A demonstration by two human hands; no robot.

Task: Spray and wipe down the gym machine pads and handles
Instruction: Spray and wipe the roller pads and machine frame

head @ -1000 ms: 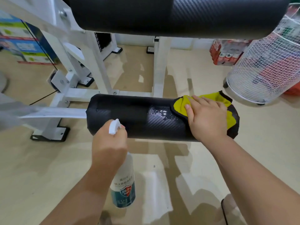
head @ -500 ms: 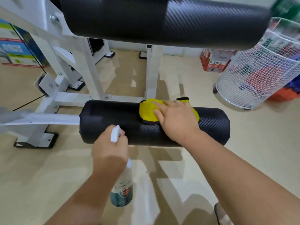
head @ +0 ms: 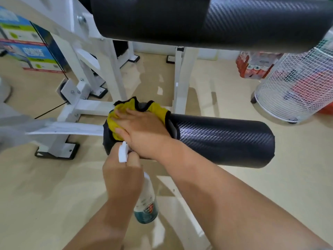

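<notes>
A black roller pad (head: 221, 139) lies across the middle, on a white bar of the gym machine. My right hand (head: 144, 130) presses a yellow cloth with black trim (head: 156, 109) flat onto the pad's left end, fingers spread. Just below, my left hand (head: 122, 175) grips a spray bottle (head: 146, 204) with a white nozzle and a blue label, held upright close to the pad. A larger black pad (head: 207, 20) spans the top of the view.
The white machine frame (head: 111, 73) with black feet stands on the beige floor at left. A white wire basket (head: 295, 87) stands at right, a pack of bottles (head: 252, 65) behind it. Printed boxes (head: 23, 46) sit far left.
My right hand has slid the yellow cloth leftward along the lower pad, from its right end to its left end. The left hand still grips the bottle.
</notes>
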